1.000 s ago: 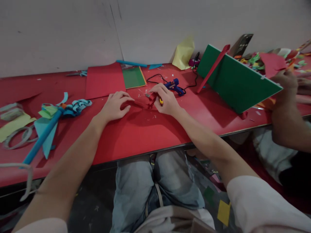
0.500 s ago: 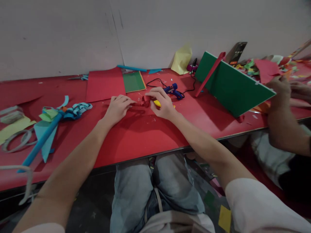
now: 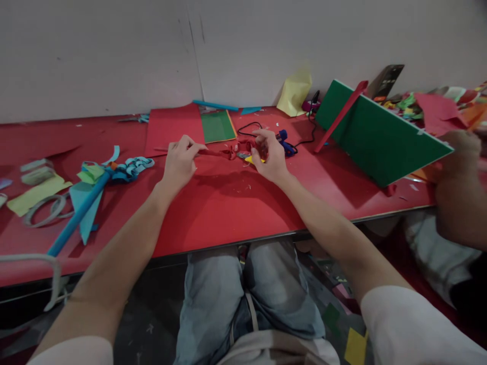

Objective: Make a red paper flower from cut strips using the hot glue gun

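My left hand (image 3: 181,161) pinches one end of a red paper strip (image 3: 216,152) just above the red table. The strip runs to the right and curls into several loops. My right hand (image 3: 272,158) has its thumb and fingers curved around the looped end, which they partly cover. Under this hand lies a small yellow thing (image 3: 251,159), mostly hidden. A blue glue gun (image 3: 288,146) with a black cord rests just behind my right fingers.
Behind my left hand lie red paper (image 3: 173,126) and a green sheet (image 3: 217,126). A folded green board (image 3: 384,134) with a red strip stands at right. Left are a blue paper tube (image 3: 79,215) and tape rolls (image 3: 45,210). Another person's hand (image 3: 461,152) is far right.
My hands have drawn apart, the left one leftward and the right one rightward. More of the looped red strip shows between them. The whole view has shifted slightly.
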`<state>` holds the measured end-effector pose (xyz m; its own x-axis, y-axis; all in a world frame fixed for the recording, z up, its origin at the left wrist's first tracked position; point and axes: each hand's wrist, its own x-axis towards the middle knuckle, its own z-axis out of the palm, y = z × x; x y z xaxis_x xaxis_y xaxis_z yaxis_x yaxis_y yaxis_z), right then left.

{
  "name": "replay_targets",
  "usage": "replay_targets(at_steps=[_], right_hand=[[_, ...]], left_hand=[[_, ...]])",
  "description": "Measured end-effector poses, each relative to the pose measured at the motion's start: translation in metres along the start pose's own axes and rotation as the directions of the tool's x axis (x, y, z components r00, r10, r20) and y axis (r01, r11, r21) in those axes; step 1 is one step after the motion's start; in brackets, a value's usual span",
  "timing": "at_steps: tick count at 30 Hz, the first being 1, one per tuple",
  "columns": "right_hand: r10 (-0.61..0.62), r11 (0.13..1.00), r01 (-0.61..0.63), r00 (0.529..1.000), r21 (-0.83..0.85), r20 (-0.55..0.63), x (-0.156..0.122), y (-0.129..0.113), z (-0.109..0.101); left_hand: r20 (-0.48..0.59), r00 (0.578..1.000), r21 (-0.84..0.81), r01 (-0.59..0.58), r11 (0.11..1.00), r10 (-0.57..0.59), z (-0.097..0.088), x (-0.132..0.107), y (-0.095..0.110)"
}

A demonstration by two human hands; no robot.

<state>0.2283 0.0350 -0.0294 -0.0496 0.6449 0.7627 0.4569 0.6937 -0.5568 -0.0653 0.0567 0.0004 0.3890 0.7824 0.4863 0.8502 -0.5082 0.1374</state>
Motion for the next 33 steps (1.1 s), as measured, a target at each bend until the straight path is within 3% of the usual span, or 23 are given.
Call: replay_targets(at_steps=[7,9,11,13,15,17,19,21,24,27,31,33], right_hand=[[-0.021,0.999,0.024,0.997,-0.042,0.08,0.0,-0.004,-0.003],[0.009,0.999,-0.006,0.997,-0.042,0.075,0.0,-0.003,-0.003],[0.027,0.998,-0.024,0.998,-0.051,0.061,0.0,-0.001,-0.004],[0.029,0.998,-0.026,0.998,-0.063,0.053,0.0,0.001,-0.003],[0.019,0.997,-0.015,0.998,-0.073,0.053,0.0,0.003,-0.003],[0.006,0.997,-0.002,0.999,-0.078,0.051,0.0,0.004,-0.002],[0.004,0.996,0.0,0.999,-0.084,0.049,0.0,0.005,-0.002],[0.015,0.996,-0.011,0.999,-0.089,0.05,0.0,0.004,-0.001],[0.021,0.996,-0.016,0.998,-0.087,0.061,-0.001,0.004,-0.002],[0.013,0.997,-0.007,0.997,-0.081,0.076,0.0,0.005,-0.003],[-0.018,0.998,0.023,0.996,-0.063,0.085,0.0,0.006,-0.006],[-0.041,0.999,0.044,0.994,-0.028,0.098,0.0,0.004,-0.006]], left_hand=[[0.025,0.999,-0.023,-0.024,0.999,0.025,-0.001,-0.003,-0.001],[0.019,0.998,-0.116,-0.053,0.992,0.056,0.005,-0.004,-0.002],[-0.006,0.997,-0.32,-0.076,0.944,0.078,0.012,-0.003,-0.002],[-0.051,0.997,-0.606,-0.079,0.792,0.06,0.017,-0.001,0.001],[-0.064,0.998,-0.845,-0.054,0.532,0.001,0.014,0.001,0.007],[0.022,0.999,-0.953,0.035,0.301,-0.045,0.004,0.001,0.014],[0.138,0.99,-0.975,0.139,0.175,-0.017,-0.01,0.0,0.02],[0.227,0.974,-0.967,0.222,0.122,0.025,-0.02,-0.002,0.026],[0.31,0.949,-0.944,0.301,0.136,0.052,-0.028,-0.005,0.03],[0.321,0.946,-0.925,0.303,0.228,0.046,-0.028,-0.004,0.03],[0.276,0.961,-0.899,0.245,0.363,0.036,-0.019,-0.002,0.028],[0.175,0.984,-0.842,0.158,0.515,-0.017,-0.01,-0.002,0.03]])
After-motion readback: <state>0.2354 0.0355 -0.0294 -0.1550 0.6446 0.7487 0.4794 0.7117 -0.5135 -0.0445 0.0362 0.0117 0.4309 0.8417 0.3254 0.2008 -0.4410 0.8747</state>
